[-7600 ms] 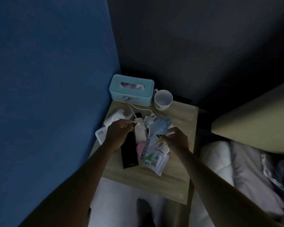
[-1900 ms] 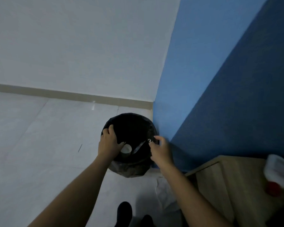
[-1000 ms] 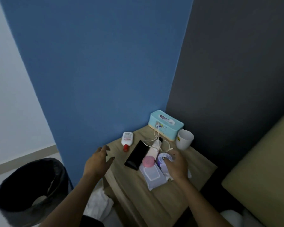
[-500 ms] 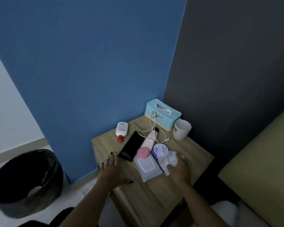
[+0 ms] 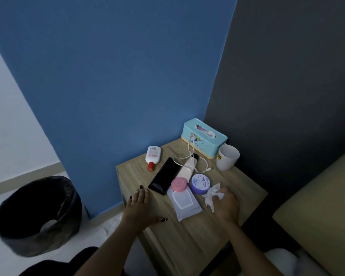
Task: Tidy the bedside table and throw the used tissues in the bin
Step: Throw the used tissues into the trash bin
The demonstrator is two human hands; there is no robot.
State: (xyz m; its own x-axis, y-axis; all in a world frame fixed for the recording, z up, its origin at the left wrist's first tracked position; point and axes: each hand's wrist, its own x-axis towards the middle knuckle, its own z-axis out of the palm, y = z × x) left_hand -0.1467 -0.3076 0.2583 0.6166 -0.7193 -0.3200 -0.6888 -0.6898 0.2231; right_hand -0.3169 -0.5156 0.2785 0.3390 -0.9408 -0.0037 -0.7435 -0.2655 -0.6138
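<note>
A wooden bedside table (image 5: 197, 238) stands in the corner. My right hand (image 5: 225, 206) is shut on a crumpled white tissue (image 5: 212, 195) just above the table top, right of a purple jar (image 5: 200, 183). My left hand (image 5: 139, 208) rests flat and open on the table's left front edge, its fingertips close to a black phone (image 5: 163, 178). A black-lined bin (image 5: 38, 214) stands on the floor to the left of the table.
On the table lie a wet-wipes pack (image 5: 184, 204), a pink round compact (image 5: 179, 184), a cream tube (image 5: 186, 168), a white cable (image 5: 193, 156), a white bottle with red cap (image 5: 153, 156), a teal tissue box (image 5: 204, 137) and a white mug (image 5: 227, 157). A bed (image 5: 317, 226) is at right.
My right hand has lifted the white tissue off the table and closed on it. My left hand has shifted slightly along the table's left edge. The view has moved closer.
</note>
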